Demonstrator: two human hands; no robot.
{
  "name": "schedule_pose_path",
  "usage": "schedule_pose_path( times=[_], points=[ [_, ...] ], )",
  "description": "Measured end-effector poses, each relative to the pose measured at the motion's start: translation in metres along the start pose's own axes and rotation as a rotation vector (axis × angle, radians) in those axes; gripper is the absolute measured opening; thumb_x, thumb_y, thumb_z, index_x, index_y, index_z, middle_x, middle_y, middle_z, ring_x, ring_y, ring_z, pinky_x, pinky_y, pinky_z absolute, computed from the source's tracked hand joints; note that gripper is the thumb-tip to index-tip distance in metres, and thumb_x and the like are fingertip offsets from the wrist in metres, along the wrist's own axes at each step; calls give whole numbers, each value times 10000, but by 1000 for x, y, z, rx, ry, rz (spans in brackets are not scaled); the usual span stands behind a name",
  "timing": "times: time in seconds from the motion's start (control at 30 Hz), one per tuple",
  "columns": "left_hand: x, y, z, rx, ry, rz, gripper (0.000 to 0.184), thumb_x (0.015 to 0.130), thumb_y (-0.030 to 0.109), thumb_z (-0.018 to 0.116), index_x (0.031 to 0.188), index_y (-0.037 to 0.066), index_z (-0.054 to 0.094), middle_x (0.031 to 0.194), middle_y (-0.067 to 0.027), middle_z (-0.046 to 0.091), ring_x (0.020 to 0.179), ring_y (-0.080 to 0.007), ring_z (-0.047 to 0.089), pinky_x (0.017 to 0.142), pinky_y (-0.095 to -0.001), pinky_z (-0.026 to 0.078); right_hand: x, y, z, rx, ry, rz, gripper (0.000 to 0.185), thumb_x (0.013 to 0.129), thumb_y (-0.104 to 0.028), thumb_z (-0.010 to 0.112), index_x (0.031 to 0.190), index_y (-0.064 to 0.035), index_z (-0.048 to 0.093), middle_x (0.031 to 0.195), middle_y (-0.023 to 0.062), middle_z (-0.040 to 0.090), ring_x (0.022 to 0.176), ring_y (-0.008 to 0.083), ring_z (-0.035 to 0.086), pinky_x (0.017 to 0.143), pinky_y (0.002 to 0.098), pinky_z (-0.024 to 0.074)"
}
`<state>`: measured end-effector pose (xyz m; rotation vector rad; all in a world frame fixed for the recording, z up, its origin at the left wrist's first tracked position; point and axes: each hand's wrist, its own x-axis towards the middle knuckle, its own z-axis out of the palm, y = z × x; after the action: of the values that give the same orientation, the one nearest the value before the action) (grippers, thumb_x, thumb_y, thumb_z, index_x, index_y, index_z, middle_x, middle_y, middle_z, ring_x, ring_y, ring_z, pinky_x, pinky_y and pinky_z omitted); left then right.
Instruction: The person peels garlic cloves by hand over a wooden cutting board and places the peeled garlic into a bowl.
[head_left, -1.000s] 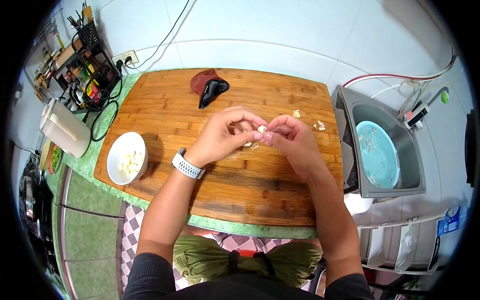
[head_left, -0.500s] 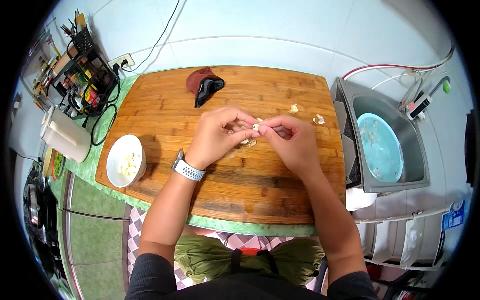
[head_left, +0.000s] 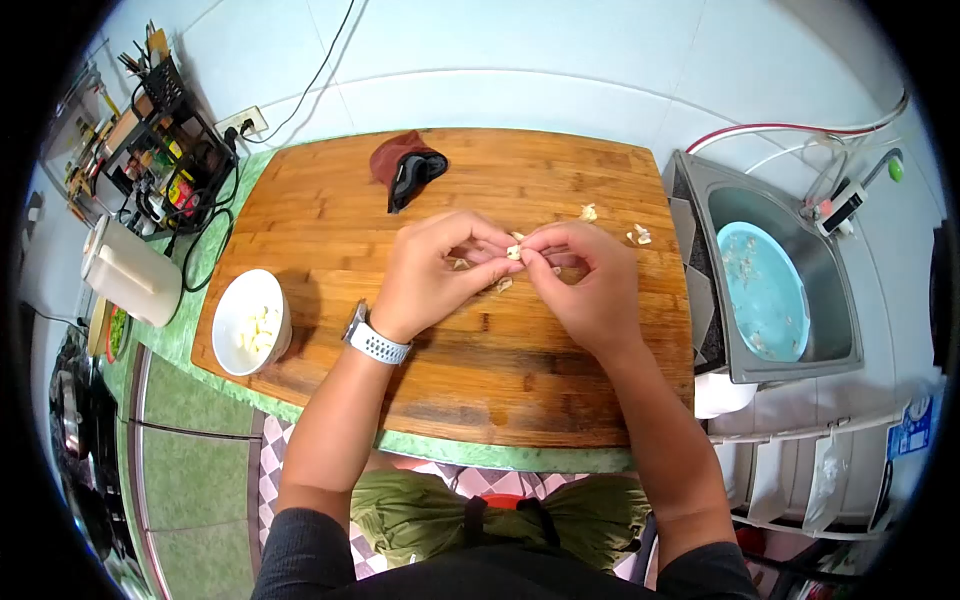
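Note:
Both hands meet over the wooden board [head_left: 480, 380], pinching one small garlic clove [head_left: 514, 252] between thumbs and fingertips. My left hand [head_left: 440, 268], with a watch on its wrist, grips the clove from the left. From the other side, my right hand [head_left: 588, 280] has thumb and forefinger closed on it. Loose garlic skin [head_left: 504, 285] lies on the board under the hands, partly hidden by them. More garlic scraps [head_left: 641, 235] are to the right. A white bowl [head_left: 228, 310] holding several peeled cloves [head_left: 258, 335] stands on the board's left side.
A dark red and black cloth item [head_left: 408, 170] lies at the board's back. To the right is a steel sink [head_left: 840, 330] with a blue basin [head_left: 765, 300] inside. On the left are a plastic jug [head_left: 135, 275] and a black rack of bottles [head_left: 165, 170].
The right hand's fingers have shifted slightly around the clove. A bit of skin below the hands has gone from sight. The left hand has hardly moved.

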<state>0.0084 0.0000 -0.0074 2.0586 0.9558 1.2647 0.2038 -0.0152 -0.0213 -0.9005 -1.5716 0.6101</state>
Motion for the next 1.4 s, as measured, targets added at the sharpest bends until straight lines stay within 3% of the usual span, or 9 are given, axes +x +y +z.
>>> schedule_pose_path(
  times=[0.23,0.47,0.73,1.03,1.23,1.4],
  points=[
    [0,-2,0,-54,-12,24,162,840,-10,809,977,-9,723,1002,-82,736,881,-134,728,777,-260,618,1,-7,-1,-127,-31,6,95,834,0,744,900,-7,677,857,87,709,766,152,718,697,276,592],
    [0,-4,1,-332,-39,-141,185,884,-46,734,1064,-42,691,1089,-113,727,989,-148,727,820,-254,620,0,-3,0,53,4,167,52,881,-15,722,908,-11,677,865,62,724,778,115,706,697,245,568],
    [0,-1,-3,-461,-34,-179,221,918,-34,725,1132,-44,670,1104,-119,740,951,-118,711,814,-240,582,5,-7,-8,312,27,332,73,956,-18,668,1013,19,643,888,62,727,824,87,699,723,224,564],
    [1,1,-2,-505,-38,-206,254,940,-37,695,1192,-57,664,1137,-130,739,1016,-145,716,886,-264,585,2,-6,-3,285,-18,197,99,941,-12,691,1037,14,695,937,66,750,865,104,729,741,220,570],
    [2,3,-4,-487,-60,-264,291,944,-9,706,1230,-47,669,1138,-119,739,1014,-147,719,884,-262,585,1,-6,-6,33,-8,17,105,867,4,745,969,-19,741,896,89,751,795,136,734,677,242,574],
    [2,-1,-5,-439,-100,-326,276,953,8,702,1222,-44,675,1118,-117,745,1002,-149,724,886,-272,594,2,-6,-10,-261,-28,-248,122,835,1,749,943,-34,704,850,108,708,706,224,710,609,300,566]
  ],
)
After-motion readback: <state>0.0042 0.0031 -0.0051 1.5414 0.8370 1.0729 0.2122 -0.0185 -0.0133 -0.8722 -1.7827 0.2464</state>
